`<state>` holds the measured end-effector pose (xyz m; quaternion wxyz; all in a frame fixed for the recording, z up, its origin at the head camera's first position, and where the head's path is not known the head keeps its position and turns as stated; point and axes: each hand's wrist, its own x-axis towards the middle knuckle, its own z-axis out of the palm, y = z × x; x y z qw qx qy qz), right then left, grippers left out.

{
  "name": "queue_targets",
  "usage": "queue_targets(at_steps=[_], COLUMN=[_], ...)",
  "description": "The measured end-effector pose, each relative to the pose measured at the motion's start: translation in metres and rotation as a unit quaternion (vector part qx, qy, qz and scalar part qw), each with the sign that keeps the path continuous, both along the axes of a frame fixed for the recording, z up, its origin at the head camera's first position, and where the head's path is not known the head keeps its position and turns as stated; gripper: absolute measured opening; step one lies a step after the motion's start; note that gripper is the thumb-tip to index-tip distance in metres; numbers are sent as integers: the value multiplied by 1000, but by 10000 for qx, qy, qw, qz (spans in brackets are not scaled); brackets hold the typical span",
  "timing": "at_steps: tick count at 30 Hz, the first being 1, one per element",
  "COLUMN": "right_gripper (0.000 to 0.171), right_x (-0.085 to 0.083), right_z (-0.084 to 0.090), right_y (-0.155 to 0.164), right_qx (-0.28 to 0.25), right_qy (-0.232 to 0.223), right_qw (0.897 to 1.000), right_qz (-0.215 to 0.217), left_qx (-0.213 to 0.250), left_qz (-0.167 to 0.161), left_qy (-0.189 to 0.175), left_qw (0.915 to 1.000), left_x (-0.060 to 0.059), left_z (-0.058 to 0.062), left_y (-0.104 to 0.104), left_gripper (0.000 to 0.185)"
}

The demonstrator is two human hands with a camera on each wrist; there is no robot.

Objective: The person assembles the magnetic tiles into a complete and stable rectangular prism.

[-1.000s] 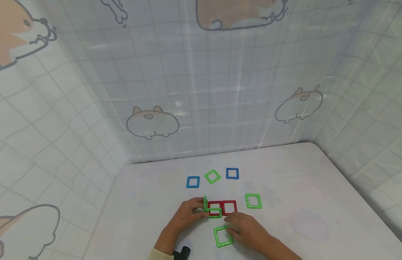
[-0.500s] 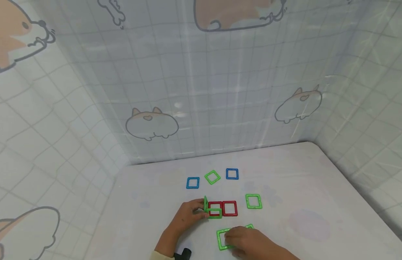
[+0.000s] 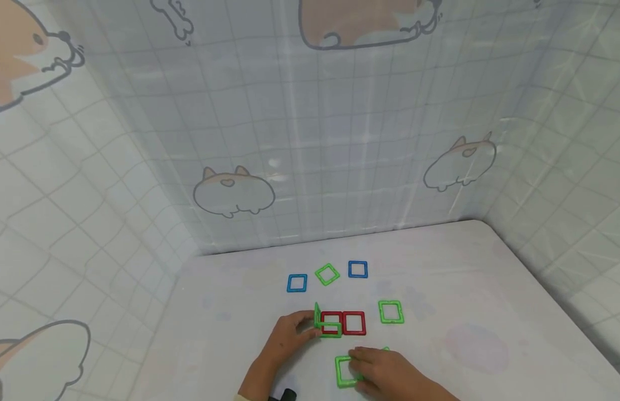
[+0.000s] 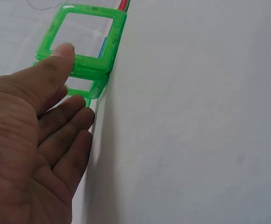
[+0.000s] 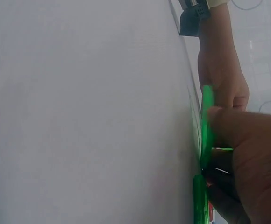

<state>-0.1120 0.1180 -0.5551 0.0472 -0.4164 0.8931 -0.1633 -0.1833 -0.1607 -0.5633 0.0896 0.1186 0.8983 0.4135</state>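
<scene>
Two red magnetic tile frames, a left one (image 3: 332, 313) and a right one (image 3: 354, 333), lie side by side on the white table. At the left red frame, a green tile (image 3: 317, 316) stands upright along its left side and another green tile (image 3: 331, 336) along its front. My left hand (image 3: 287, 338) holds their corner, thumb on the front tile in the left wrist view. Closer to me, my right hand (image 3: 387, 370) grips a flat green tile (image 3: 338, 373) by its edges. A second green tile (image 3: 386, 348) shows partly from behind that hand.
Behind the red frames lie a blue tile (image 3: 289, 283), a turned green tile (image 3: 319, 277) and another blue tile (image 3: 357, 277). One more green tile (image 3: 401, 312) lies to their right. A patterned curtain (image 3: 335, 139) surrounds the table's back and sides.
My right hand has slid the near green tile slightly right and toward me, up against another green tile that shows beyond the hand. The left hand stays at the upright tiles.
</scene>
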Motion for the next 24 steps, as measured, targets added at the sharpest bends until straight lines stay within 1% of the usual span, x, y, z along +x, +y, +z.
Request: queue_targets(at_steps=[4,5,8,10,13,15,16,18,19,21,22,24], right_gripper=[35,33,28,26,28,31,33,34,35,36,36,34], right_x=[1,2,2,2,1,0,0,0,0,-1,-2,-4], right_z=[1,1,4,5,7,9,9,11,11,12,12,10], right_y=[0,0,0,-1,-1,-2,-2,-2,-2,-1,-1,1], right_qx=[-173,-219,-447,-546,-651,-727,-768,-826,-813,-795,-786,-833], right_qy=[213,200,352,533,802,994,1006,881,720,248,32,-200], right_qw=[9996,9995,9980,9961,9924,9895,9890,9899,9912,9929,9926,9900], right_qz=[-47,-112,-284,-433,-672,-753,-762,-748,-756,-848,-930,-1120], left_qx=[-89,-91,-56,-16,73,158,186,238,269,314,336,377], left_qz=[95,125,218,260,309,334,337,339,326,299,289,265], left_qy=[-33,-20,11,45,61,30,11,-58,-91,-141,-163,-157], left_qw=[9999,9999,9997,9996,9995,9993,9993,9991,9991,9990,9989,9988], left_x=[1,2,4,5,5,5,5,6,6,6,5,5], left_z=[-1,-1,-1,-2,-3,-4,-4,-5,-5,-6,-7,-7], left_y=[1,1,2,3,3,3,3,2,2,1,1,0], left_gripper=[55,55,52,50,46,44,43,41,41,40,39,37])
